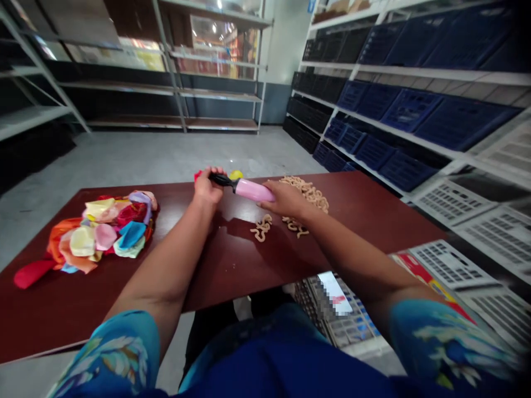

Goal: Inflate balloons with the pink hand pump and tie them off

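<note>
A hand pump (254, 190) with a pink barrel and a black end is held level above the dark red table (232, 265). My left hand (209, 186) is closed around its black end, and a bit of red material shows beside those fingers. Around the other end of the pink barrel my right hand (284, 198) is wrapped. Just beyond the pump lies a small yellow round thing (236, 174). Below and behind my right hand are a heap of tan curly pieces (311, 193) and a small cluster of the same pieces (262, 228).
A pile of limp, many-coloured pieces (103, 229), apparently uninflated balloons, covers part of the table's left side. At my right, below the table edge, stands a crate (319, 315) with a white card on it. Shelves with blue crates (410, 110) line the right wall.
</note>
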Action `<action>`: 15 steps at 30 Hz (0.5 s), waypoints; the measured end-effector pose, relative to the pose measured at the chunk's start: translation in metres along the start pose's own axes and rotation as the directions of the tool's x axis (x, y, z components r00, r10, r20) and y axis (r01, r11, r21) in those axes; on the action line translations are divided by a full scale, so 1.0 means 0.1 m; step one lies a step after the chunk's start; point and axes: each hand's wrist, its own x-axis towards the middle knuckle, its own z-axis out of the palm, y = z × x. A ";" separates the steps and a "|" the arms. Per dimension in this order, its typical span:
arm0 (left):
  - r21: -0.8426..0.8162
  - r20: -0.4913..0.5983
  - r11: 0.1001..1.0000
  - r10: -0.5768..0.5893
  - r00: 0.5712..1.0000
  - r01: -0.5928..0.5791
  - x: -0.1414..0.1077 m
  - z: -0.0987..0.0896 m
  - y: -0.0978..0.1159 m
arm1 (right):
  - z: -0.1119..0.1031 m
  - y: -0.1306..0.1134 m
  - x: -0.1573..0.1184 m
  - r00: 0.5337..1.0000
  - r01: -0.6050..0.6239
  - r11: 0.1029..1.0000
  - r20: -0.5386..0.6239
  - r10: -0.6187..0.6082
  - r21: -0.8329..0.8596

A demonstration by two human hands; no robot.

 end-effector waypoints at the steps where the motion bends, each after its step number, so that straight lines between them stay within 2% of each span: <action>1: 0.010 0.031 1.000 -0.022 0.999 0.022 0.01 -0.01 0.02 | 0.01 0.01 0.01 1.000 0.003 1.000 0.013 -0.003 0.025; 3: 0.010 0.067 0.999 -0.035 0.997 0.035 0.02 -0.03 0.07 | 0.02 0.02 0.02 0.999 -0.004 0.997 0.042 0.000 0.080; 6: 0.024 0.067 0.999 -0.047 0.997 0.046 0.03 -0.04 0.13 | 0.03 0.01 0.03 0.998 -0.017 0.993 0.068 0.009 0.120; 15: 0.062 -0.014 0.996 -0.063 0.998 0.064 0.05 -0.06 0.24 | 0.12 -0.03 0.08 0.992 0.022 0.995 0.120 -0.034 0.102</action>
